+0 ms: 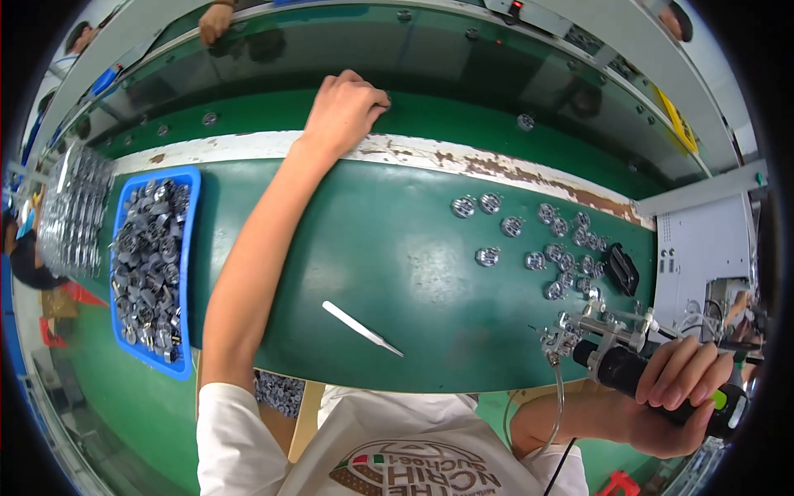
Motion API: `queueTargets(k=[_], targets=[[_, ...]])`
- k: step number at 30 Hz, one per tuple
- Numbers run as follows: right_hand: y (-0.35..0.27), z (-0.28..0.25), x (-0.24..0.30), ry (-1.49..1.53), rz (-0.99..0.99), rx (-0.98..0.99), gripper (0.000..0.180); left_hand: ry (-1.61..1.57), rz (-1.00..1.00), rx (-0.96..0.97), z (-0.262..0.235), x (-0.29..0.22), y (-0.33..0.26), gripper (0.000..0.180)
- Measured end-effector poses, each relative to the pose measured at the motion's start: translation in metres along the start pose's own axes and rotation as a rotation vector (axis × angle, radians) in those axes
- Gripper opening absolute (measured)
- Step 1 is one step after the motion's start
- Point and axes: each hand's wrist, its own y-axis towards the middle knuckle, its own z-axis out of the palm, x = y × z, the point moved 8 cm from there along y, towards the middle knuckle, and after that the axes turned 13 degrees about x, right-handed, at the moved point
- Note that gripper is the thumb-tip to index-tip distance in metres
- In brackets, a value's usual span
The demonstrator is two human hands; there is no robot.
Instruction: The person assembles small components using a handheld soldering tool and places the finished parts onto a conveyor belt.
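Note:
My left hand (346,112) reaches over the dark green belt beyond the bench's far edge. Its fingers are closed near the belt surface; a small bit of something shows at the fingertips, too hidden to name. At the right, my right hand (680,384) is wrapped round a black electric screwdriver (624,369) with a green band. Metal clamps and a clear tube (560,405) are fitted at its front end. Several small round clear-and-grey parts (512,226) lie on the bench beyond the screwdriver, next to a black plastic piece (620,269).
White tweezers (360,326) lie mid-bench. A blue tray (195,248) full of small grey parts stands at the left, beside stacked clear plastic trays (78,211). A grey machine box (703,248) is at the right. Across the belt, another person's hand (217,22) shows.

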Motion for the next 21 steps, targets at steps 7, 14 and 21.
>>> queueTargets(k=[7, 14, 21], targets=[[0.011, 0.008, -0.008, -0.046, 0.021, 0.055, 0.018, -0.33, 0.481, -0.016, -0.034, -0.168, -0.069, 0.01], [0.009, 0.005, -0.023, 0.061, 0.1, 0.182, 0.019, -0.53, 0.527, 0.143, 0.004, -0.216, -0.127, 0.011], [-0.025, -0.015, 0.007, -0.265, 0.181, -0.369, 0.029, -0.489, 0.507, 0.04, 0.005, -0.214, -0.129, 0.011]])
